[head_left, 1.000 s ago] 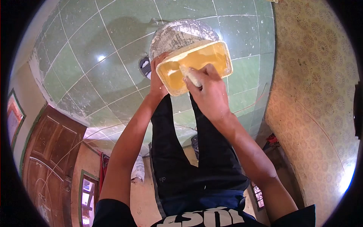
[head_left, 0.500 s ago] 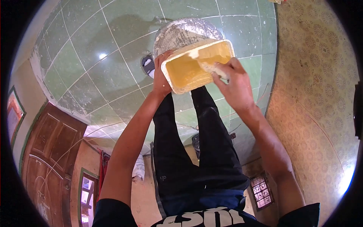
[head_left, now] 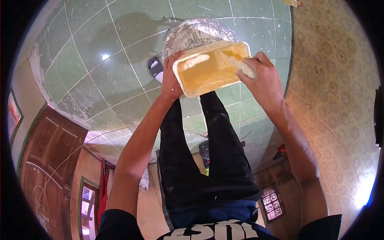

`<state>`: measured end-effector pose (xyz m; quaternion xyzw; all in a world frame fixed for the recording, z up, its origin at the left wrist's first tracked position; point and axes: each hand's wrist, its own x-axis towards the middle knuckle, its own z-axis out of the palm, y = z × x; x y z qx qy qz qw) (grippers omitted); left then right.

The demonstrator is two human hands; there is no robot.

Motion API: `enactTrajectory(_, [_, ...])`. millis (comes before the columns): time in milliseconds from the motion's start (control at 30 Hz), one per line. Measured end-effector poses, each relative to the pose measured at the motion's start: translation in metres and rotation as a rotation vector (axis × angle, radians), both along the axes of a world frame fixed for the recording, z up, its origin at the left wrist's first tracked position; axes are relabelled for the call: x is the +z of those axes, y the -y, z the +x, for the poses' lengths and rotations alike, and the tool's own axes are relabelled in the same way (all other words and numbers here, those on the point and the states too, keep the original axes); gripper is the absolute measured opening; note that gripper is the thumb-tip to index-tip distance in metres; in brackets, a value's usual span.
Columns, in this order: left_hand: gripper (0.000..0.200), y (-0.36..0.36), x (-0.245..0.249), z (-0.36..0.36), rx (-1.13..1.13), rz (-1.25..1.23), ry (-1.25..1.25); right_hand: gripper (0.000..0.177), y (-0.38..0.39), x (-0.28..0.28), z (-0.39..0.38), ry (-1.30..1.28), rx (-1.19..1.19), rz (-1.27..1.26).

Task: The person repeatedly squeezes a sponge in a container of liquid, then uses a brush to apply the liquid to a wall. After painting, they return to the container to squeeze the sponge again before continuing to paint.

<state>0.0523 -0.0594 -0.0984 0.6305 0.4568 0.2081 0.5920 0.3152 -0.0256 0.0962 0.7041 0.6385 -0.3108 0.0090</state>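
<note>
My left hand (head_left: pixel 173 76) is wrapped round the left end of a rectangular plastic tub (head_left: pixel 210 76), yellow inside with a whitish, crusted rim. It is held up tilted, its opening toward me. A patch of white paste (head_left: pixel 196 62) clings to the tub's inner wall at the upper left. My right hand (head_left: pixel 262 78) is closed on the pale, crusted handle of what looks like a putty knife (head_left: pixel 245 68). Its front end reaches into the tub's right side, where the blade is hard to make out against the yellow.
Below the tub is a round, white-stained grey surface (head_left: pixel 196 34) on green floor tiles (head_left: pixel 136 52). A sandalled foot (head_left: pixel 155 68) is beside it. The patterned yellow-brown wall (head_left: pixel 332 88) runs along the right, a brown wooden door (head_left: pixel 50 160) is at the lower left.
My right hand has moved right with the putty knife, from the tub's middle to its right end. The tub has shifted slightly right; white paste now shows on its upper-left inner wall.
</note>
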Motion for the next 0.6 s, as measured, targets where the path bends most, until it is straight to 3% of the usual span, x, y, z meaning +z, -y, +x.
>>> enactTrajectory(33, [0.091, 0.0, 0.002, 0.002, 0.0, -0.001, 0.001, 0.033, -0.002, -0.001, 0.002, 0.018, 0.025, -0.024])
enactTrajectory(100, [0.067, 0.0, 0.009, 0.002, 0.129, 0.087, -0.044, 0.033, -0.006, -0.001, 0.005, 0.031, 0.049, -0.047])
enactTrajectory(133, [0.067, -0.002, 0.011, 0.001, 0.127, 0.087, -0.045, 0.032, -0.01, 0.002, 0.006, 0.028, 0.073, -0.025])
enactTrajectory(200, [0.073, -0.01, 0.017, -0.003, 0.083, 0.403, -0.25, 0.031, -0.016, 0.008, 0.009, 0.025, 0.095, -0.003])
enactTrajectory(400, [0.078, -0.017, 0.03, -0.006, 0.107, 0.275, -0.189, 0.029, -0.019, 0.02, 0.006, -0.033, 0.038, 0.124])
enactTrajectory(600, [0.08, -0.015, 0.026, -0.007, 0.072, 0.342, -0.271, 0.03, 0.003, -0.009, -0.002, -0.071, -0.052, 0.231])
